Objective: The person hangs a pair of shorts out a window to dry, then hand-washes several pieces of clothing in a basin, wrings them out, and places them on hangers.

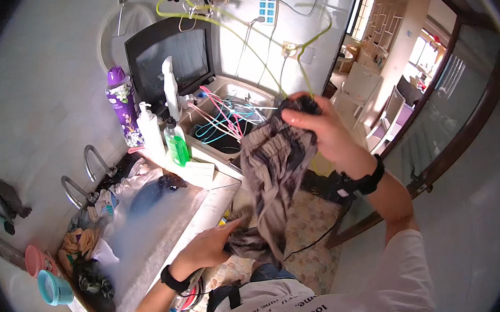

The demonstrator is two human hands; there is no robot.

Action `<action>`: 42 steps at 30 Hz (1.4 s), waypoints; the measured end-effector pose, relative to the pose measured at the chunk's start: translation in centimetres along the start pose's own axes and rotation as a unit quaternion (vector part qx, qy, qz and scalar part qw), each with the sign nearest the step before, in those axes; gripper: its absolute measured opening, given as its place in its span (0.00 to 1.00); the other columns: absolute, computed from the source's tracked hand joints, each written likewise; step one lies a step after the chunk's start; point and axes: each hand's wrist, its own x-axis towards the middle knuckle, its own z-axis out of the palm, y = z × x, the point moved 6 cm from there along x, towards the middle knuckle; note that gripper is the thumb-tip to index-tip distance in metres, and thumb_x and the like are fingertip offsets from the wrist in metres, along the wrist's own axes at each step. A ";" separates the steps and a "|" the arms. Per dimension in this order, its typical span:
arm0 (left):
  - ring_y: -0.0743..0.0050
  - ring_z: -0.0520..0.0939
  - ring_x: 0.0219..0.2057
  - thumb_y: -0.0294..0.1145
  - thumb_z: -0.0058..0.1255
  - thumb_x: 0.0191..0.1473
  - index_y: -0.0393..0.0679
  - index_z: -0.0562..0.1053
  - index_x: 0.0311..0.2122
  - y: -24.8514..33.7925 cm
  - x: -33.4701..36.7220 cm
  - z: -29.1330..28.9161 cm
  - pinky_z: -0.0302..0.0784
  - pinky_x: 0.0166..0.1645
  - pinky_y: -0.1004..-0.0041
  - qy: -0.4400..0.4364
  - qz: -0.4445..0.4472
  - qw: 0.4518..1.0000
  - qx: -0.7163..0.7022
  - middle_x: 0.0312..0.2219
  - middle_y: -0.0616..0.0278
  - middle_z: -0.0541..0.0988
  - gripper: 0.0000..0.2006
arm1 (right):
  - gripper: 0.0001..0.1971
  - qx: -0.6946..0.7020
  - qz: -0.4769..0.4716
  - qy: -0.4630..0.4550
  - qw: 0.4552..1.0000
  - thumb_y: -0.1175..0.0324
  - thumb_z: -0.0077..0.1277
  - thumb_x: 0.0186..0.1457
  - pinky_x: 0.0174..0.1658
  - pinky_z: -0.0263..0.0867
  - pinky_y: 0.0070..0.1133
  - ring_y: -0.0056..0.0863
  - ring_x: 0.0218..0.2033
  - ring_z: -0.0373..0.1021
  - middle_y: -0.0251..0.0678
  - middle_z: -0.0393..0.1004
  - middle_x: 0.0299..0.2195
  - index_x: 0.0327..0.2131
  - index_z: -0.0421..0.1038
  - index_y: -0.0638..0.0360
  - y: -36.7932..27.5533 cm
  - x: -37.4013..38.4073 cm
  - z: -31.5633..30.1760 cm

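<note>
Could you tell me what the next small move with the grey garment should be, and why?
Probably draw the left hand downward to pull the grey garment straight: the right hand pinches its top by the yellow-green hanger, while the lower end is bunched.

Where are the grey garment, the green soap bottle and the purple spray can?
grey garment (275,171): head view, middle of the hanging cloth.
green soap bottle (177,145): head view, its green body.
purple spray can (124,108): head view, its patterned side.
</note>
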 end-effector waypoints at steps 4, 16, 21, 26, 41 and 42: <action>0.51 0.74 0.39 0.42 0.52 0.44 0.43 0.62 0.50 2.0 -0.4 -2.2 0.69 0.41 0.63 -0.134 -0.077 0.980 0.125 0.39 0.47 0.72 0.28 | 0.11 -0.045 -0.036 -0.032 0.998 0.71 0.57 0.43 0.30 0.62 0.11 0.13 0.25 0.67 0.28 0.71 0.25 0.32 0.68 0.63 -4.1 -0.7 0.3; 0.76 0.70 0.45 0.14 0.50 0.40 0.35 0.58 0.52 11.8 8.4 -11.6 0.64 0.50 0.76 0.111 0.122 0.978 -0.127 0.43 0.59 0.70 0.30 | 0.14 -0.177 0.007 -0.087 0.980 0.76 0.57 0.41 0.33 0.62 0.13 0.15 0.29 0.67 0.30 0.72 0.30 0.35 0.70 0.66 -6.1 -0.5 -3.6; 0.69 0.66 0.52 0.09 0.35 0.33 0.48 0.56 0.57 13.0 10.8 -13.8 0.56 0.56 0.77 0.153 0.203 0.967 -0.019 0.51 0.54 0.66 0.39 | 0.11 -0.248 0.030 0.001 0.968 0.76 0.54 0.43 0.35 0.63 0.14 0.16 0.32 0.67 0.32 0.71 0.34 0.35 0.71 0.64 -6.5 0.5 -12.9; 0.65 0.76 0.40 0.15 0.39 0.32 0.43 0.70 0.46 12.9 12.9 -15.6 0.66 0.47 0.76 0.092 0.172 0.978 0.078 0.39 0.50 0.75 0.29 | 0.12 -0.212 0.026 0.111 0.971 0.71 0.56 0.43 0.30 0.63 0.13 0.16 0.27 0.68 0.30 0.71 0.27 0.34 0.72 0.62 -6.3 1.1 -22.0; 0.67 0.76 0.26 0.25 0.51 0.41 0.38 0.68 0.39 14.4 20.2 -12.1 0.70 0.31 0.71 -0.088 0.135 0.964 0.209 0.29 0.55 0.74 0.16 | 0.10 -0.246 -0.116 0.073 0.960 0.71 0.54 0.45 0.34 0.59 0.13 0.14 0.29 0.65 0.27 0.71 0.28 0.34 0.73 0.63 -11.3 3.9 -18.6; 0.69 0.76 0.26 0.25 0.51 0.42 0.38 0.68 0.39 14.1 20.9 -12.5 0.70 0.31 0.72 -0.078 0.078 0.982 0.154 0.28 0.55 0.74 0.15 | 0.11 -0.254 -0.111 0.092 0.956 0.71 0.54 0.45 0.34 0.59 0.13 0.14 0.30 0.65 0.27 0.71 0.27 0.34 0.73 0.63 -11.9 3.5 -18.8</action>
